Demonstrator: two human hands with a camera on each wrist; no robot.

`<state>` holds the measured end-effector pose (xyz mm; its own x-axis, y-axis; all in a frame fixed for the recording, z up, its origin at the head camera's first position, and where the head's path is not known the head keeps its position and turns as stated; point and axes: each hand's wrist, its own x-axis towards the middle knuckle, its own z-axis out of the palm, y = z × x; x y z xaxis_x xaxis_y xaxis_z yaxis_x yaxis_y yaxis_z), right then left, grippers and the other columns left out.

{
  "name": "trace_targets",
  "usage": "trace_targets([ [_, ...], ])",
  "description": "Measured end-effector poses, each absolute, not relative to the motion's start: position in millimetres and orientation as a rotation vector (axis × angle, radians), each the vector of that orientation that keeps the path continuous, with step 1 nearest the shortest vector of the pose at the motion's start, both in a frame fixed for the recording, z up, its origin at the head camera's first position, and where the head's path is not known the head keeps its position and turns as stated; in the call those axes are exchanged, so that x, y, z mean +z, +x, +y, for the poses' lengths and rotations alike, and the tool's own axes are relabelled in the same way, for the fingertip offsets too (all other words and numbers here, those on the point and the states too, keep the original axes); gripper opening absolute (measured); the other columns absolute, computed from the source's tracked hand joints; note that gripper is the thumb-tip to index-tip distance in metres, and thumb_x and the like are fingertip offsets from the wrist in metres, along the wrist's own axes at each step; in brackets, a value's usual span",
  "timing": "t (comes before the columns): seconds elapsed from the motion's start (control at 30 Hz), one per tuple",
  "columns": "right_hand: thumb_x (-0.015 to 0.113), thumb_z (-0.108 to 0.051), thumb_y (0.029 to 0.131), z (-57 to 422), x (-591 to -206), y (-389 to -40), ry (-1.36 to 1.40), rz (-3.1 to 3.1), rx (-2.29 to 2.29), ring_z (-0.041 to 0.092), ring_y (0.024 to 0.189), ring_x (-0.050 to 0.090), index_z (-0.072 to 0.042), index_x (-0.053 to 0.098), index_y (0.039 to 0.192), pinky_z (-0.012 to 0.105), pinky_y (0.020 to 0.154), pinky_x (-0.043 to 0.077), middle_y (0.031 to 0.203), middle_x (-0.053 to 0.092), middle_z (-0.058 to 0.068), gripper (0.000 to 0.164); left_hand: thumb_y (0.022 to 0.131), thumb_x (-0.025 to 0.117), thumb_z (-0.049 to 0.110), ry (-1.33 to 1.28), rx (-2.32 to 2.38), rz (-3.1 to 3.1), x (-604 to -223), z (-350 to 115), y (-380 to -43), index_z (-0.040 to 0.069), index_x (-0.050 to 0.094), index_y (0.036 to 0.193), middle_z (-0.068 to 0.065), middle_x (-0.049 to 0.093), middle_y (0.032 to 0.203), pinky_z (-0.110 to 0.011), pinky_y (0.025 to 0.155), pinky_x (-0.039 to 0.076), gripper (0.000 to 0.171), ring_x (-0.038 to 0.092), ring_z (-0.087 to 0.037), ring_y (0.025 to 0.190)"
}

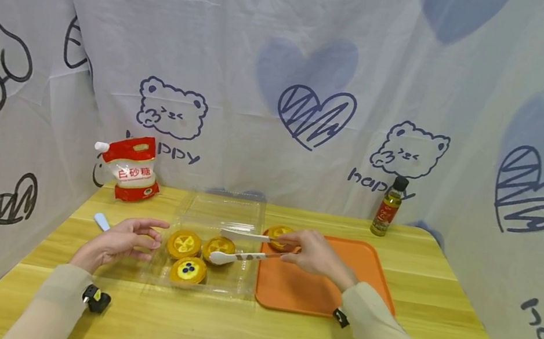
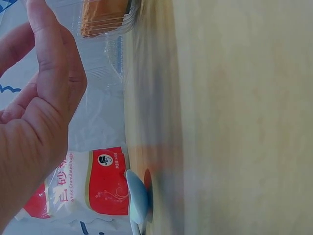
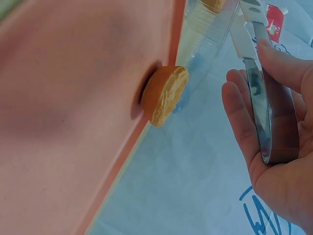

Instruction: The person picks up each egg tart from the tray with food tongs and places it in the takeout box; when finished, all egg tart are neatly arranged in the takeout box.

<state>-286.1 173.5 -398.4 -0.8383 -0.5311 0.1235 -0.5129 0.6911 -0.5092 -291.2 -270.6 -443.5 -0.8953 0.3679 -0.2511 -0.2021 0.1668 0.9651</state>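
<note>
My right hand (image 1: pixel 315 252) grips a pair of tongs (image 1: pixel 243 257) with white tips and a metal bend. The tips stand apart, above or around an egg tart (image 1: pixel 216 242) in the clear plastic box (image 1: pixel 239 282); whether they touch it I cannot tell. Beside it in the box are another yellow-topped tart (image 1: pixel 184 244) and a tart with dark blue berries (image 1: pixel 188 270). One more tart (image 3: pixel 164 95) sits on the orange tray (image 1: pixel 327 295), partly behind the right hand in the head view. My left hand (image 1: pixel 127 238) hovers by the box's left side, fingers loosely bent, holding nothing.
The box's clear lid (image 1: pixel 224 209) lies opened toward the back. A white sugar bag (image 1: pixel 133 169) with red ends stands at the back left, a pale blue utensil (image 1: pixel 102 221) near it. An oil bottle (image 1: pixel 387 207) stands at the back right, before a hanging cloth (image 1: pixel 244 71).
</note>
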Motion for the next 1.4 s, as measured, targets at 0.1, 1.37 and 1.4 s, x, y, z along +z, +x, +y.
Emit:
trace_targets([
  [0.1, 0.077, -0.019, 0.085, 174, -397, -286, -0.878, 2.853, -0.835, 0.013, 0.079, 0.063, -0.013, 0.069, 0.124, 0.031, 0.069, 0.054, 0.118, 0.071, 0.008, 0.041, 0.091, 0.066, 0.005, 0.163, 1.781, 2.016, -442, -270, -290, 0.001, 0.035, 0.148, -0.007, 0.059, 0.108, -0.034, 0.076, 0.061, 0.065, 0.063, -0.018, 0.088],
  [1.37, 0.076, -0.019, 0.086, 183, -399, -283, -0.855, 2.754, -0.993, 0.024, 0.106, 0.064, -0.013, 0.064, 0.131, 0.041, 0.087, 0.055, 0.125, 0.067, 0.006, 0.046, 0.092, 0.066, 0.007, 0.183, 1.776, 2.018, -441, -270, -288, 0.000, 0.033, 0.149, -0.007, 0.060, 0.108, -0.034, 0.077, 0.061, 0.066, 0.063, -0.017, 0.091],
  [1.4, 0.075, -0.018, 0.087, 186, -400, -283, -0.851, 2.742, -1.015, 0.024, 0.107, 0.064, -0.013, 0.064, 0.131, 0.041, 0.088, 0.055, 0.124, 0.067, 0.006, 0.046, 0.092, 0.066, 0.007, 0.183, 1.777, 2.017, -441, -270, -288, 0.000, 0.033, 0.149, -0.007, 0.060, 0.108, -0.034, 0.077, 0.061, 0.066, 0.063, -0.017, 0.091],
])
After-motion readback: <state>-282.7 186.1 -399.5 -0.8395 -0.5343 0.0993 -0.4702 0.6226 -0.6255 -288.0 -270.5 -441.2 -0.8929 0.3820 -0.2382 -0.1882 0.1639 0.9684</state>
